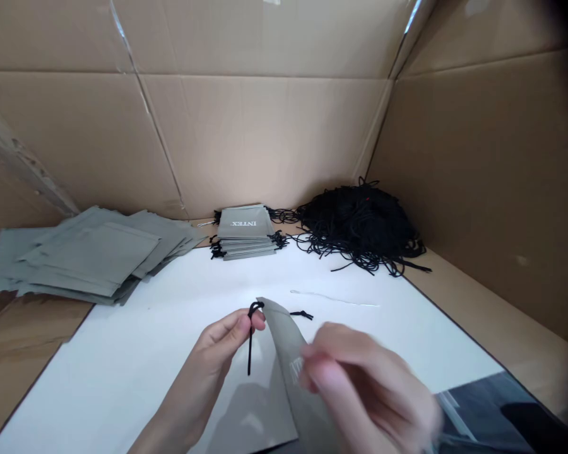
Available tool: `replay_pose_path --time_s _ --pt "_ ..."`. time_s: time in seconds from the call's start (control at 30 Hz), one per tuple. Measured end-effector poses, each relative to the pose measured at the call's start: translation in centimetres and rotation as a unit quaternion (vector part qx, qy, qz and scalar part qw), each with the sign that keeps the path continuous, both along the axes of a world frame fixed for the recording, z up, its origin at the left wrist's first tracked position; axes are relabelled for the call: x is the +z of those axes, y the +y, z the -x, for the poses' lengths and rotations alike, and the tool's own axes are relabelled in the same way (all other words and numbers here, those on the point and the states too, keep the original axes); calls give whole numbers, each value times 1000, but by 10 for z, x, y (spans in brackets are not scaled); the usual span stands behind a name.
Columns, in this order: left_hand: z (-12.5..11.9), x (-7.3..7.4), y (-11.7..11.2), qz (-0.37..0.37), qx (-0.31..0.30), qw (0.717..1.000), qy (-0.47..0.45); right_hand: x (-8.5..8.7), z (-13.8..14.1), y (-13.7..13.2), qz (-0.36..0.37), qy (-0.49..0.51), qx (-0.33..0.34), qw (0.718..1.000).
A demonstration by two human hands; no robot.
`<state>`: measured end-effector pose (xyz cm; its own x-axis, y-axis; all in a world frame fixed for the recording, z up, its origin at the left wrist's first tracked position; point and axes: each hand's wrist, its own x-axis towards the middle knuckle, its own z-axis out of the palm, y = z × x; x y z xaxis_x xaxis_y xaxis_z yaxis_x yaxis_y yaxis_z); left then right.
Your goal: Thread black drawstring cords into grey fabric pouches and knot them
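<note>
My left hand (pixel 230 340) is closed in a pinch on a black cord (pixel 250 347) at the top corner of a grey drawstring pouch (pixel 284 334). The cord loops there, and one end hangs straight down. On the pouch's other side a short knotted cord end (pixel 303 314) sticks out. The pouch is tilted, with white print partly visible on its face. My right hand (pixel 360 384) is over the pouch's right side, blurred, its thumb and fingertips curled together; what lies between them is hidden. Beyond the hands, a thin pale looped wire (pixel 335 297) lies on the white board (pixel 170 340).
A spread stack of flat grey pouches (pixel 89 252) lies at the left. Back centre holds a neat pile of corded pouches (pixel 246 230) printed INTEX. A heap of black cords (pixel 360 221) sits back right. Cardboard walls (pixel 265 139) enclose the space; dark clear plastic (pixel 487 413) is at lower right.
</note>
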<state>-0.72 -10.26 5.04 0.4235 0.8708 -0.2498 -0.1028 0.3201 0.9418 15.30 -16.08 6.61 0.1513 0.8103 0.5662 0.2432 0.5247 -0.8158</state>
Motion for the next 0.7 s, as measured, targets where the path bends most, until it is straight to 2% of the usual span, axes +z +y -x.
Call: replay_pose_path --time_s 0.1,0.17,0.3,0.43,0.53,0.63,0.7 --pt "-5 7 -4 37 -3 998 -53 -13 12 12 150 24 101 983" --pt "-8 9 -7 60 -11 995 -84 -23 17 15 210 31 117 970" --pt "-11 10 -9 62 -10 993 -101 -40 21 14 215 67 63 972" --pt "-12 11 -5 42 -29 996 -75 -45 17 13 219 120 34 968" --pt "-13 10 -1 24 -48 997 -56 -45 15 18 271 156 89 946" --pt "-14 7 1 20 -14 999 -31 -44 14 24 321 172 185 913" --pt "-14 4 1 28 18 999 -32 -44 13 28 331 189 214 899"
